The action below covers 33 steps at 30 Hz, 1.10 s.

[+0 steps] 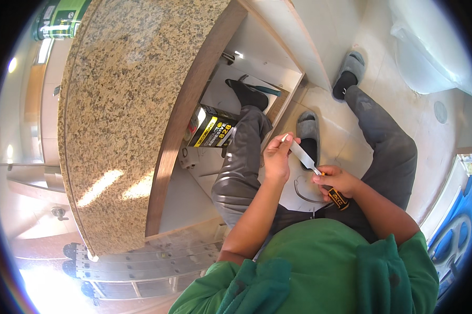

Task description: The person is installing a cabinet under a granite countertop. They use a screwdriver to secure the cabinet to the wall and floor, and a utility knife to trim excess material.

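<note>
My right hand point(336, 182) grips the black-and-orange handle of a chisel point(302, 156). Its flat pale blade narrows at the neck and points up and left, away from me. At the blade's far end, my left hand point(278, 158) is closed in a pinch, with a small white piece point(284, 137) showing between thumb and finger. Whether that piece touches the blade I cannot tell. Both hands are above the floor between my spread legs.
On my left stands a cabinet with a speckled granite top point(131, 78). My left foot rests inside it, near a black-and-yellow adhesive can point(210, 128) and a teal-handled tool point(264, 90). Grey slippers point(308, 125) lie on the tiles, a white toilet point(429, 52) at far right, a ladder point(141, 267) lower left.
</note>
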Tool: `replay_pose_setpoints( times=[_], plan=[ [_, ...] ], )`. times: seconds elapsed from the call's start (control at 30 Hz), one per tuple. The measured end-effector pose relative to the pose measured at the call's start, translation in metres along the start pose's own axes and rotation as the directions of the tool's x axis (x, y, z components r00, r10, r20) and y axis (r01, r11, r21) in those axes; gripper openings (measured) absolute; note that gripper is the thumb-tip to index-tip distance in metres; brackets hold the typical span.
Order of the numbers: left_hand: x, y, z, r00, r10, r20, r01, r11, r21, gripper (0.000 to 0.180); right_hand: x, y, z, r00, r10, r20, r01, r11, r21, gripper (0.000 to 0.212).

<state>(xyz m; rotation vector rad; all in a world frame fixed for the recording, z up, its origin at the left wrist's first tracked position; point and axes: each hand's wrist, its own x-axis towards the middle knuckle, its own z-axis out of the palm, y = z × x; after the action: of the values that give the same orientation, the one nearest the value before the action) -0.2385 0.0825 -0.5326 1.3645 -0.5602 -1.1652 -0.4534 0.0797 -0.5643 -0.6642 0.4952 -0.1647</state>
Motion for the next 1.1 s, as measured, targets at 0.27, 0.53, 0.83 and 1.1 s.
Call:
replay_pose_setpoints(
  times=[0.27, 0.53, 0.83, 1.1],
  plan=[
    [0.003, -0.012, -0.012, 0.997, 0.047, -0.068, -0.051, 0.997, -0.055, 0.015, 0.003, 0.003, -0.001, 1.0, -0.002, 0.01, 0.003, 0.999, -0.037, 0.03],
    [0.003, -0.017, -0.013, 0.983, 0.12, -0.141, -0.12, 0.993, 0.013, 0.015, 0.005, 0.007, -0.003, 1.0, -0.021, -0.006, 0.021, 0.998, -0.067, 0.027],
    [0.008, -0.019, -0.016, 0.977, 0.1, -0.187, -0.099, 0.995, 0.018, 0.017, 0.005, 0.008, -0.004, 0.999, -0.036, -0.015, 0.034, 0.995, -0.091, 0.029],
    [0.003, -0.013, -0.01, 0.987, 0.069, -0.148, -0.076, 0.996, -0.044, 0.023, 0.004, 0.006, -0.005, 0.999, -0.052, -0.016, 0.05, 0.992, -0.113, 0.028]
  ],
)
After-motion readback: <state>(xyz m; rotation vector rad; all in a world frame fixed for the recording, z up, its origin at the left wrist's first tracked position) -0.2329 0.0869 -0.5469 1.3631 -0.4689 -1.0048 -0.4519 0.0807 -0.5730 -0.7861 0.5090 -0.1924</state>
